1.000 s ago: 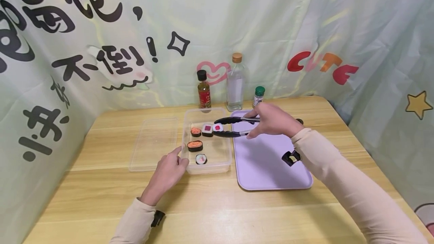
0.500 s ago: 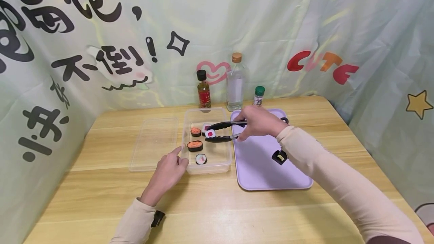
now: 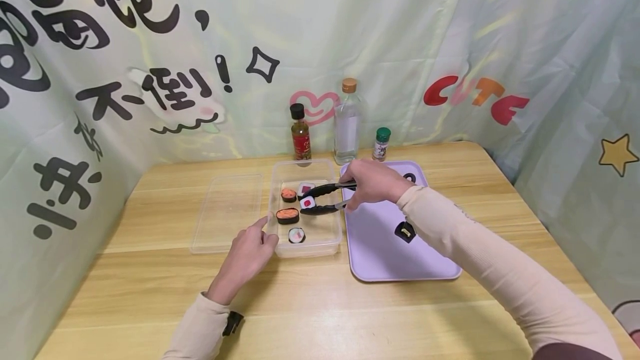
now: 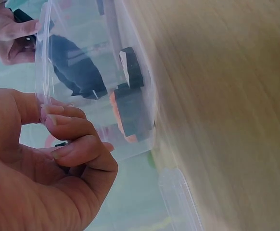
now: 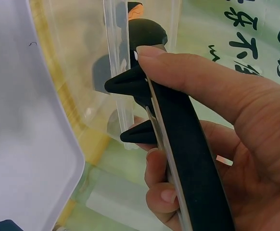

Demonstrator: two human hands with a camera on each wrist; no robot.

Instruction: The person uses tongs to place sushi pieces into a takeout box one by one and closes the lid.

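Observation:
My right hand (image 3: 376,182) grips a pair of metal tongs (image 5: 178,144) with black tips. Between the tips is a sushi roll piece (image 3: 307,203), white with a red centre, low over the clear plastic container (image 3: 327,246). With its fingertips at the container's left rim, my left hand (image 3: 248,254) holds the box. Inside lie two orange-topped sushi pieces (image 3: 287,215), a white roll with a pink centre (image 3: 296,235) and a dark-red-centred roll (image 3: 304,189), partly hidden by the tongs. In the left wrist view the tong tips (image 4: 77,72) show through the container wall.
A purple tray (image 3: 380,260) right of the container bears a black-wrapped sushi piece (image 3: 405,231). The clear lid (image 3: 227,213) lies to the left. Behind stand a red-labelled bottle (image 3: 301,135), a tall clear bottle (image 3: 347,126) and a green-capped shaker (image 3: 382,143).
My right hand has moved left and slightly toward me, carrying the red-centred roll in the tongs from the container's right side further in. My left hand has stayed at the rim.

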